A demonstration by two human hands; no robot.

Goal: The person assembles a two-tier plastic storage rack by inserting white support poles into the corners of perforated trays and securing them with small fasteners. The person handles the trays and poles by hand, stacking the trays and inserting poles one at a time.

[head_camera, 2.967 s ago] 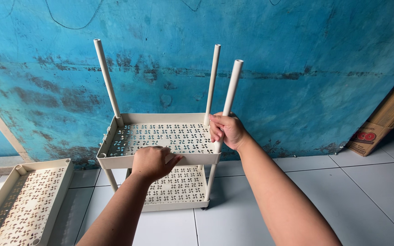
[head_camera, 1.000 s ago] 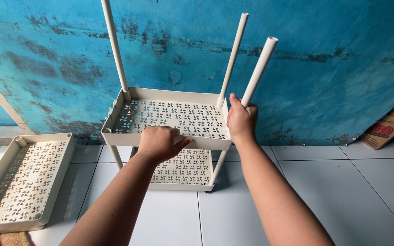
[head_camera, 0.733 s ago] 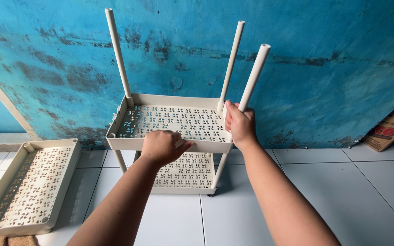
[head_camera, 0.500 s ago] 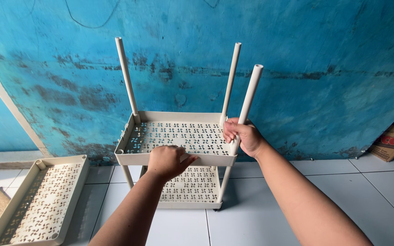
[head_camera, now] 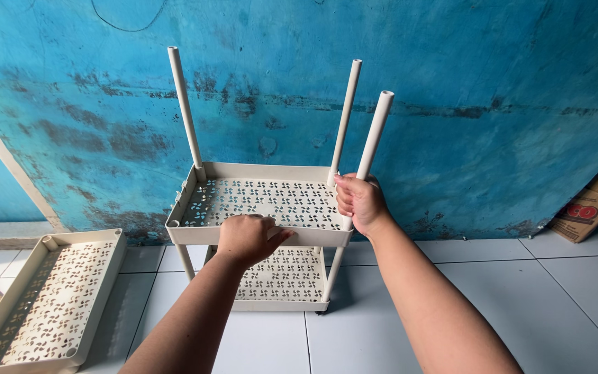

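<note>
We look down at a blue wall point(head_camera: 451, 83), worn and stained, rising behind a white tiled floor point(head_camera: 576, 305). Against it stands a cream plastic rack point(head_camera: 264, 228) — two perforated shelves, one above the other, with three poles sticking up from the upper shelf's corners. A loose tray point(head_camera: 43, 298) of the same kind lies on the floor to the left, well apart from the rack, and a cardboard box point(head_camera: 593, 208) leans at the far right.

Both our forearms stretch forward from the near edge. Our left hand point(head_camera: 247, 239) rests palm down on the near rim of the upper shelf point(head_camera: 264, 201), fingers curled over the edge and gripping it. Our right hand point(head_camera: 361, 203) is raised a little higher, at the shelf's near right corner, its fingers closed around the base of the near right pole point(head_camera: 376, 131) — that pole tilts slightly to the right. The far left pole point(head_camera: 185, 114) and far right pole point(head_camera: 345, 118) stand untouched.
</note>
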